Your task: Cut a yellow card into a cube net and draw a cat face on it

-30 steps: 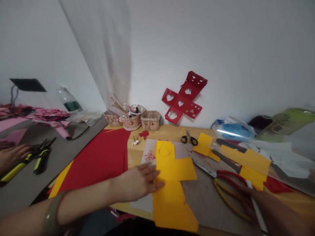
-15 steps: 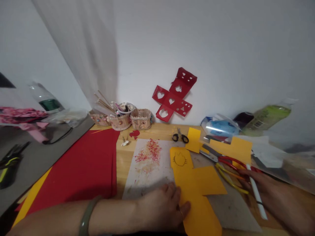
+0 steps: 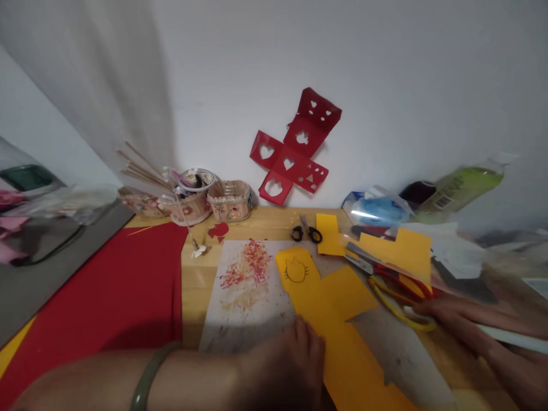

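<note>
A yellow paper cut-out with a cat face drawn at its top end lies over a stained white sheet. My left hand, a green bangle on its wrist, has its fingers closed on the left edge of the cut-out. At the right, my right hand holds a white pen-like stick, its end poking out between the fingers. Beside these fingers lie scissors with red handles and a yellow-handled tool.
Red paper sheets lie at the left. Decorated baskets stand by the wall, where a red cut-out leans. Small black scissors, yellow scraps and a green bottle are at the back and right.
The view has shifted right. The yellow cut-out has turned slightly, its top end tilting left. The white stick in my right hand has swung from steep to nearly flat.
</note>
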A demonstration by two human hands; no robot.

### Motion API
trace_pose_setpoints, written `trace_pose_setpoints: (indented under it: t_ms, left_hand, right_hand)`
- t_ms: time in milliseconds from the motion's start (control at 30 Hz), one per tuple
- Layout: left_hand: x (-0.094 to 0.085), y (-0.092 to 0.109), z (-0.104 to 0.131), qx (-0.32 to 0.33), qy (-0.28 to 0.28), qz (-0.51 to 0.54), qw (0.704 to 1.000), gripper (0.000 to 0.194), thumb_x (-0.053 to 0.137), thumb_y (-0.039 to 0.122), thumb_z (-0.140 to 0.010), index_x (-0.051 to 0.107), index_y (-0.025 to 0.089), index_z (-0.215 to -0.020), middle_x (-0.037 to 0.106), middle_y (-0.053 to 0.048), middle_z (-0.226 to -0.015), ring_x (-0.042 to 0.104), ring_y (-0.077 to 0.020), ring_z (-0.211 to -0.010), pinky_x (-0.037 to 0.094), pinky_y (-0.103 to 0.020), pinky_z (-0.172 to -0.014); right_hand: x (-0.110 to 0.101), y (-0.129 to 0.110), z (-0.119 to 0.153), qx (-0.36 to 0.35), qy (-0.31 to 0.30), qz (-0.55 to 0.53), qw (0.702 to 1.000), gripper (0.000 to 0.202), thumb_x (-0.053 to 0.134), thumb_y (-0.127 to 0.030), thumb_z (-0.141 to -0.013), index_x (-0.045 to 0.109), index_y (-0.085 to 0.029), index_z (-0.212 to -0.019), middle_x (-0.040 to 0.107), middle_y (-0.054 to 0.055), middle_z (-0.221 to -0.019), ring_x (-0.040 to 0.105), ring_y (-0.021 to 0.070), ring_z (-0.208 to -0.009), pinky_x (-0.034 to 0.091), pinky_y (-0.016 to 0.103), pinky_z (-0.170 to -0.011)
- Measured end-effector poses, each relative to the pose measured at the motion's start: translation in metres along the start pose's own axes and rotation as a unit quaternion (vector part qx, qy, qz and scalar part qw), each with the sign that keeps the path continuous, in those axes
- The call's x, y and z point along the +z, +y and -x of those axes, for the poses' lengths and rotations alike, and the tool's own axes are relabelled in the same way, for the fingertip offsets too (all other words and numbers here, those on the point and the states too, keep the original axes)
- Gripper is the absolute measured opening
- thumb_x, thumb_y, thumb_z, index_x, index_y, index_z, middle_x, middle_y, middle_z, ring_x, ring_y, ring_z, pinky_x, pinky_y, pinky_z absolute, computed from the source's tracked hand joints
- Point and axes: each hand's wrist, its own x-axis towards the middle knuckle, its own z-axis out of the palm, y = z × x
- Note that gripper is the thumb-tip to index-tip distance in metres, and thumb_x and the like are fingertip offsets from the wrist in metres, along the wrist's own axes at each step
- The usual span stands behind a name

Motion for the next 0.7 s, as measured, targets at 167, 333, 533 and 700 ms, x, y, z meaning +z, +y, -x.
trace_pose_setpoints:
  t_ms: [167,333,533,700]
  left_hand:
    - [0.02,0.012,0.006,-0.014,0.048,-0.061,0.997,0.04,0.037,0.03,-0.089,0.059,0.0,-0.103,0.067,-0.02,-0.091,0.065,-0.0266,-0.079,0.05,-0.035,-0.063]
    - [0.049,0.037,0.007,-0.074,0.035,-0.094,0.992,0.03,0.052,0.027,-0.081,0.061,0.004,-0.098,0.069,-0.017,-0.088,0.066,-0.0269,-0.08,0.05,-0.034,-0.063]
    - [0.035,0.008,-0.005,-0.088,0.169,-0.05,0.98,0.015,0.046,0.018,-0.075,0.06,0.01,-0.073,0.067,-0.008,-0.068,0.063,-0.0192,-0.058,0.042,-0.027,-0.043]
    - [0.018,-0.024,-0.006,-0.002,0.135,-0.016,0.991,0.012,0.048,0.012,-0.073,0.049,0.017,-0.062,0.055,0.002,-0.058,0.051,-0.011,-0.045,0.031,-0.024,-0.037]
  right_hand:
    - [0.04,-0.095,-0.029,0.116,-0.173,-0.323,0.923,0.027,0.06,-0.044,-0.07,0.059,-0.021,-0.057,0.048,-0.002,-0.045,0.044,0.0107,-0.041,0.035,0.023,-0.039]
    - [0.093,-0.098,-0.047,0.18,-0.206,-0.397,0.876,0.029,0.065,-0.04,-0.067,0.047,-0.019,-0.059,0.042,-0.007,-0.05,0.043,0.0082,-0.046,0.036,0.022,-0.047]
    - [0.114,-0.085,-0.05,0.172,-0.211,-0.387,0.881,0.032,0.061,-0.04,-0.069,0.037,-0.021,-0.06,0.038,-0.007,-0.051,0.042,0.0097,-0.048,0.029,0.022,-0.046]
    - [0.107,-0.086,-0.047,0.161,-0.24,-0.374,0.881,0.035,0.049,-0.041,-0.079,0.033,-0.02,-0.056,0.03,-0.006,-0.055,0.029,0.0089,-0.05,0.026,0.022,-0.046]
